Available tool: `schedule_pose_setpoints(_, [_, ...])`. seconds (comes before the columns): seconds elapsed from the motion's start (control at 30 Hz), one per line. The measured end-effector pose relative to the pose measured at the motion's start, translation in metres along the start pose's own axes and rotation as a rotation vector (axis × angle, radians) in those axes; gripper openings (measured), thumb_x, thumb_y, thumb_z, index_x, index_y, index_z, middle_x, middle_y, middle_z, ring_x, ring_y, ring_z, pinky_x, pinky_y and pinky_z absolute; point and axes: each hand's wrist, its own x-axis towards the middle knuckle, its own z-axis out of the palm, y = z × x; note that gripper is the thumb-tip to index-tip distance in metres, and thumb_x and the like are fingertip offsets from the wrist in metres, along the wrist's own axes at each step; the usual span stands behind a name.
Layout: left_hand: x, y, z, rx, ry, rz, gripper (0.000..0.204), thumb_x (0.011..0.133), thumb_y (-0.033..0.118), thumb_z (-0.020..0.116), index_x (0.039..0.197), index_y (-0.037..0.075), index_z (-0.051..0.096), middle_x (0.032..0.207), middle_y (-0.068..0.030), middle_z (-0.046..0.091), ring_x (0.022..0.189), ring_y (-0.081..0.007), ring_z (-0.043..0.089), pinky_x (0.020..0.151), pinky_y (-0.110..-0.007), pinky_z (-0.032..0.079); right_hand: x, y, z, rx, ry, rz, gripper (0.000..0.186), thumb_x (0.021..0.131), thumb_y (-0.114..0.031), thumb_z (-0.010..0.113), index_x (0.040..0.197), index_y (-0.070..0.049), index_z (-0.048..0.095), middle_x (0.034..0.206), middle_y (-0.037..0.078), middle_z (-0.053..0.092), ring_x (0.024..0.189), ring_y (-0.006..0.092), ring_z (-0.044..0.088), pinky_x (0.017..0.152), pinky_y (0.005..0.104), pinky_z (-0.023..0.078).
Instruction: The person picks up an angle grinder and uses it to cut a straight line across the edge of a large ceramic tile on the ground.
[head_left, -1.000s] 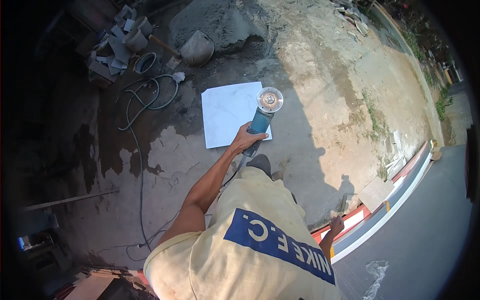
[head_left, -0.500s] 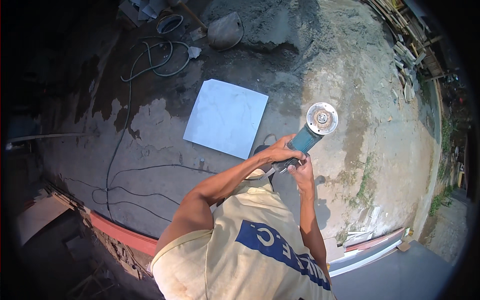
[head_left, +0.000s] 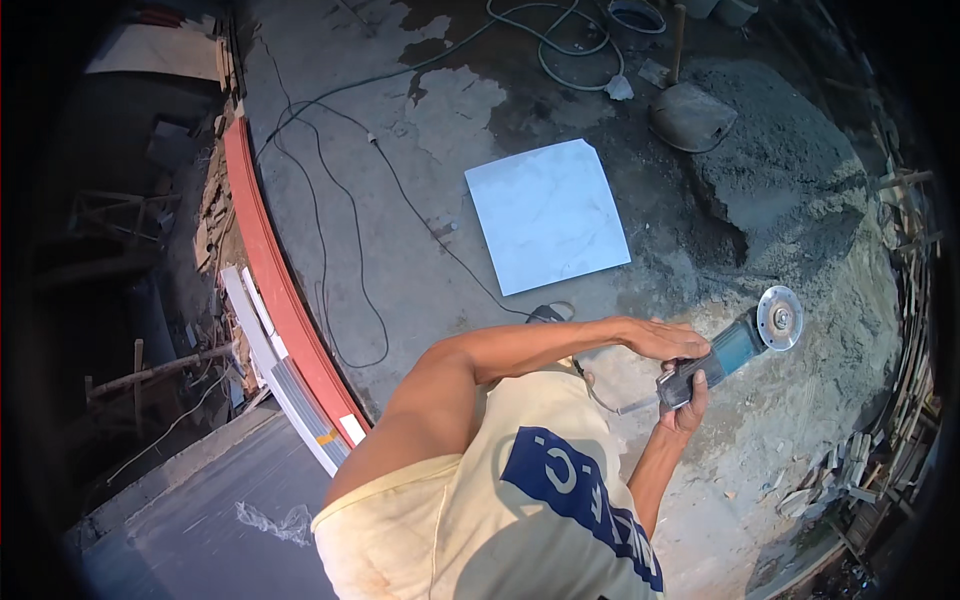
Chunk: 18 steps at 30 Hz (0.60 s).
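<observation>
Angle grinder [head_left: 736,347] is held between both hands [head_left: 662,339], disc [head_left: 779,320] beyond them.

Sun brightens the lower-right ground [head_left: 735,445]; shadow crosses the shirt [head_left: 400,525]; the grinder [head_left: 734,346] looks sharp; fisheye bends the red strip [head_left: 283,285].

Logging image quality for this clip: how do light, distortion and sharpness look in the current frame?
Head view: black rim, far left dark; head view: the red strip looks bowed by the fisheye; head view: rounded shadow across the shirt; head view: white tile bright, faint veins readable; head view: grinder disc fairly sharp.
</observation>
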Motion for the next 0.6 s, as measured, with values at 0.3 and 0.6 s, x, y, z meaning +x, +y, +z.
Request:
schedule_pose_setpoints(0.3, [-0.129,-0.289,0.005,-0.067,0.701,-0.739,0.071,0.097,0.063,0.032,0.155,0.022,0.03,0.157,-0.0185,0.03,0.147,-0.0364,0.025,0.115,-0.064,0.016,0.093,-0.135,-0.039,0.483,-0.349,0.186,0.062,0.08,-0.019,0.074,0.127,0.006,0.041,0.102,0.013,0.053,0.086,0.0229,0.056,0.081,0.0347,0.047])
schedule_pose_setpoints(0.6, [0.179,-0.211,0.14,0.598,1.1,-0.392,0.106,0.07,0.036,0.085,0.153,0.019,0.022,0.159,-0.0168,0.015,0.146,-0.0425,0.016,0.109,-0.068,0.022,0.086,-0.304,-0.144,0.459,-0.416,0.184,0.064,0.08,-0.017,0.073,0.129,0.008,0.04,0.1,0.012,0.051,0.083,0.0209,0.056,0.078,0.0337,0.045])
